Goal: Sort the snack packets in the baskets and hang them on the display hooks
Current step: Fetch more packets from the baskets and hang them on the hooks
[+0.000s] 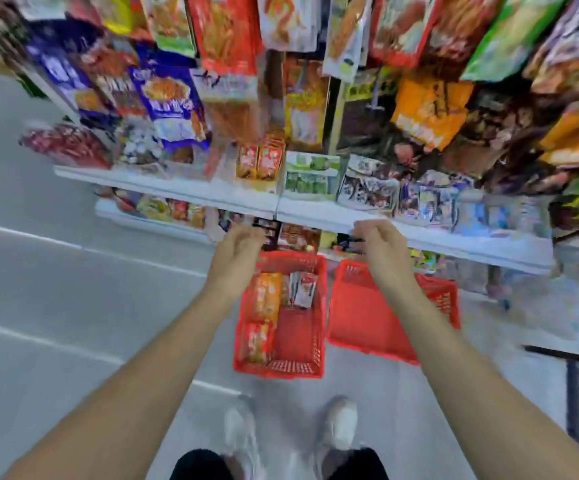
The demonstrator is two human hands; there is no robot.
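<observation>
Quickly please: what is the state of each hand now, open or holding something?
Left hand: curled round the left black handle, seemingly a basket's.
Right hand: curled round the right black handle, likewise.

Left basket [281, 370] and right basket [361, 317] are red, with grid-pattern walls. Basket packets [267, 296] are orange and red. The shelf [419, 233] is white, the floor [38, 289] grey with white lines, the shoes [340, 424] white. Above hang a blue packet [170, 98], an orange packet [426, 109] and a green packet [510, 39].

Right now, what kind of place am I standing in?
Most likely a shop's snack aisle: snack packets hang in rows, more stand on a white shelf, and below are a red basket holding packets and a second red basket.
</observation>
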